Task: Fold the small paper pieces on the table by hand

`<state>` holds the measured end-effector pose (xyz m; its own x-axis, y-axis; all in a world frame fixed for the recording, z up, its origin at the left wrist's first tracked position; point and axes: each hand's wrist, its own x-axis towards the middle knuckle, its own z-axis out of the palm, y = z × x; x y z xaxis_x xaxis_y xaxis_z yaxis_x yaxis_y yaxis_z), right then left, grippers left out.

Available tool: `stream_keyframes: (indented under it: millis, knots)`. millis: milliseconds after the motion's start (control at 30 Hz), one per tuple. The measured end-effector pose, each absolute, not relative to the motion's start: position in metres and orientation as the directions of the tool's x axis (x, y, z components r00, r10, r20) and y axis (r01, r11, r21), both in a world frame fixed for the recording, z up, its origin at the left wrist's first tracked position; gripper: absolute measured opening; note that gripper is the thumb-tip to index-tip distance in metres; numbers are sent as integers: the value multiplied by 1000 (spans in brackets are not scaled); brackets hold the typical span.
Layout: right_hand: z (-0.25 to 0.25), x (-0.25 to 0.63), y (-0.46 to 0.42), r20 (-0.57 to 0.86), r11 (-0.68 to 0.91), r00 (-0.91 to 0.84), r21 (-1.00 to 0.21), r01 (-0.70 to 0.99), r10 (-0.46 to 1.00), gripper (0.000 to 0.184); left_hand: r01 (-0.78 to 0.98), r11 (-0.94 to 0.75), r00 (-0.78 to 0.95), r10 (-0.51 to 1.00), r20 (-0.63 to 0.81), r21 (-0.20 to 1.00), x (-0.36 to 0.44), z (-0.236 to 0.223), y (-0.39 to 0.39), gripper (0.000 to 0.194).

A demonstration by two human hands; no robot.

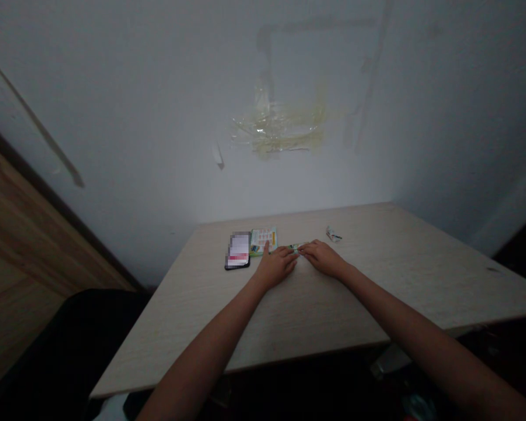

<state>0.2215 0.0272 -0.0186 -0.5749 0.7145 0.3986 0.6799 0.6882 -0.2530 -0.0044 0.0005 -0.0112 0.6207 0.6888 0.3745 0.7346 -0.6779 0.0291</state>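
My left hand (276, 266) lies on the table with its fingers stretched to the right and its thumb apart, over the edge of a printed leaflet or booklet (265, 236). Its fingertips touch a thin green-and-white printed strip (294, 247). At the strip's right end, my right hand (323, 257) has its fingers closed together on it. Whether the strip is part of the booklet or a separate piece is hidden by the hands. Left of the booklet lies a phone (238, 250) with its screen lit and blurred.
A small crumpled wrapper (333, 234) lies beyond my right hand on the pale wooden table (315, 318). The wall (158, 128) behind bears peeling clear tape (284, 131). A dark seat-like shape (83, 339) stands at the left, beside a wooden panel (26, 234).
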Motion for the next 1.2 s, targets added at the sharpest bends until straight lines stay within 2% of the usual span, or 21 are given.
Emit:
stream_keyframes:
  millis: [233, 333, 600, 1200]
  knots:
    - [-23, 225, 25, 417, 673, -539, -314, 670, 732, 31, 725, -686, 623, 691, 366, 61, -5, -14, 3, 33]
    - [-23, 226, 22, 423, 641, -496, -341, 688, 758, 32, 723, -690, 629, 680, 376, 39, -5, -13, 3, 34]
    - [-19, 228, 19, 395, 653, -535, -283, 702, 746, 30, 710, -705, 655, 663, 361, 6, -5, -14, 5, 35]
    - [-18, 234, 20, 354, 668, -570, -306, 679, 741, 31, 691, -720, 676, 673, 301, 59, -8, -6, 3, 34]
